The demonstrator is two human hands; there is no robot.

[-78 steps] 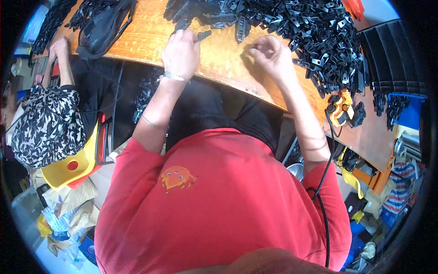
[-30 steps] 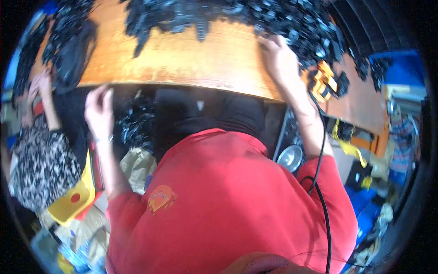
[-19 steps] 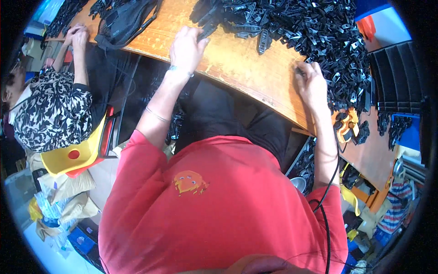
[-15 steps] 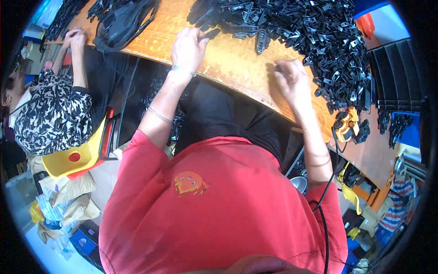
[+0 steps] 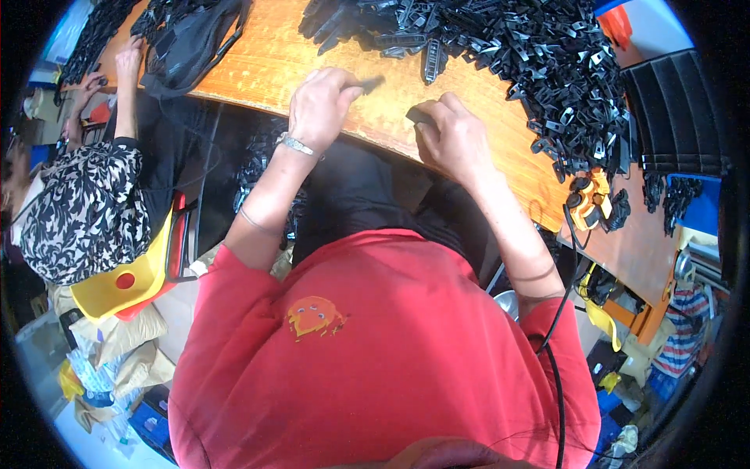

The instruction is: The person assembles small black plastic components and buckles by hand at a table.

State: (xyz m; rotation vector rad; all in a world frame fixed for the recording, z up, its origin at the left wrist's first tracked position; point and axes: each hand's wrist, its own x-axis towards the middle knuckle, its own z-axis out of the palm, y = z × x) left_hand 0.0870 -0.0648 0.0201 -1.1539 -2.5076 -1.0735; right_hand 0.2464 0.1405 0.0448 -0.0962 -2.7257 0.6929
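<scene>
Above the near edge of the wooden table (image 5: 269, 66), my left hand (image 5: 320, 108) is closed on a small black plastic piece (image 5: 370, 83) that sticks out to the right from the fingertips. Opposite it, my right hand (image 5: 459, 141) pinches another small black piece (image 5: 419, 117), mostly covered by the fingers. A gap separates the two pieces. Beyond the hands spreads a large heap of black plastic parts (image 5: 558, 94), with one ribbed black part (image 5: 432, 62) lying at its near edge.
A yellow-orange tool (image 5: 587, 202) and a black cable (image 5: 551, 328) are on my right, near a black rack (image 5: 678, 113). At left, a co-worker in a patterned top (image 5: 82, 211) sits on a yellow chair (image 5: 129, 273). A black bag-like item (image 5: 183, 59) lies on the table.
My right hand has moved left, closer to my left hand. My left hand has shifted slightly toward me, still holding its piece. The co-worker's hands have moved apart.
</scene>
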